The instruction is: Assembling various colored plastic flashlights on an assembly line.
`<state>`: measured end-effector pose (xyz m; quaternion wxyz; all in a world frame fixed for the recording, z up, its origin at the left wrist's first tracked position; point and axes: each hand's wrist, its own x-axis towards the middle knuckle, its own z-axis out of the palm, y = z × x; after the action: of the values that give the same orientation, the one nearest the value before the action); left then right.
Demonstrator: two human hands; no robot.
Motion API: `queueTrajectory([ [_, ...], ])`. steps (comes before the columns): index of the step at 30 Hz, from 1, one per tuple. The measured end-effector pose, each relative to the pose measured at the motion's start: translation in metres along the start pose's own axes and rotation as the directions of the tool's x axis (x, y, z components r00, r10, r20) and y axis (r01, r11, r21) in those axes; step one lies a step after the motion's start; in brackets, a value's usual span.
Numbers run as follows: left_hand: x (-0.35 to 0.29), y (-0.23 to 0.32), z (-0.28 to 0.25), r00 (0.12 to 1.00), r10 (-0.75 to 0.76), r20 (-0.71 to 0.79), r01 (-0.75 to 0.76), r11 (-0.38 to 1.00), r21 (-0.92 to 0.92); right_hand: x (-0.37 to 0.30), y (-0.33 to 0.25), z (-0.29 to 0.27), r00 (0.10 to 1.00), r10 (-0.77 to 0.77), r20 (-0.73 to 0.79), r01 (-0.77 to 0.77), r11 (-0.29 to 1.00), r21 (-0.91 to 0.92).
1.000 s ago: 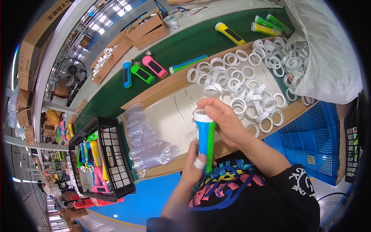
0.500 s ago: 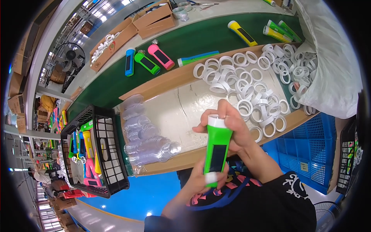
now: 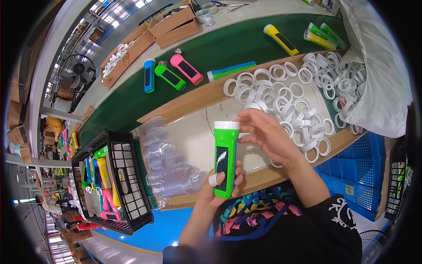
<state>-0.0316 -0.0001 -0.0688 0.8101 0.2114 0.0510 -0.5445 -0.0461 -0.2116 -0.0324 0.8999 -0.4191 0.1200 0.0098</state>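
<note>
My left hand (image 3: pixel 209 193) grips the lower end of a green flashlight (image 3: pixel 227 137) with a dark panel along its front. A white wrap covers the thumb. The flashlight stands nearly upright, and a white ring (image 3: pixel 227 125) sits around its wide upper end. Beside that end, my right hand (image 3: pixel 270 138) is open with its fingers apart and holds nothing. Loose white rings (image 3: pixel 281 103) are heaped in the right part of a shallow cardboard tray (image 3: pixel 189 104). Rows of clear round discs (image 3: pixel 173 176) lie in its left part.
On the green belt (image 3: pixel 233 39) behind the tray lie blue, green, pink and yellow flashlights. A black crate (image 3: pixel 134 185) of flashlights stands at the left. To the right are a white plastic bag (image 3: pixel 378 75) and blue crates (image 3: pixel 351 171). Cardboard boxes (image 3: pixel 173 28) stand at the back.
My right hand has let go of the flashlight's upper end and opened out to the right. The flashlight has moved left in my left hand and become more upright.
</note>
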Motion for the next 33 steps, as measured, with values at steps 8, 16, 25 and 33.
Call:
queueTrajectory([
  [8,0.029,0.093,0.013,0.794,0.549,-0.260,-0.231,0.668,0.708,0.042,0.008,-0.004,0.774,-0.516,0.366,0.148,-0.414,-0.898],
  [16,0.033,0.194,-0.035,0.675,0.646,0.356,0.371,-0.714,0.594,0.116,0.011,-0.030,0.658,-0.513,0.552,0.117,-0.654,-0.747],
  [25,0.017,0.186,-0.073,0.677,0.501,0.539,0.403,-0.865,0.298,0.088,0.009,-0.015,0.681,-0.471,0.561,0.307,-0.512,-0.802],
  [33,0.041,0.134,0.022,0.689,0.721,-0.076,-0.119,0.216,0.969,0.041,0.010,0.010,0.759,-0.501,0.415,0.514,0.070,-0.855],
])
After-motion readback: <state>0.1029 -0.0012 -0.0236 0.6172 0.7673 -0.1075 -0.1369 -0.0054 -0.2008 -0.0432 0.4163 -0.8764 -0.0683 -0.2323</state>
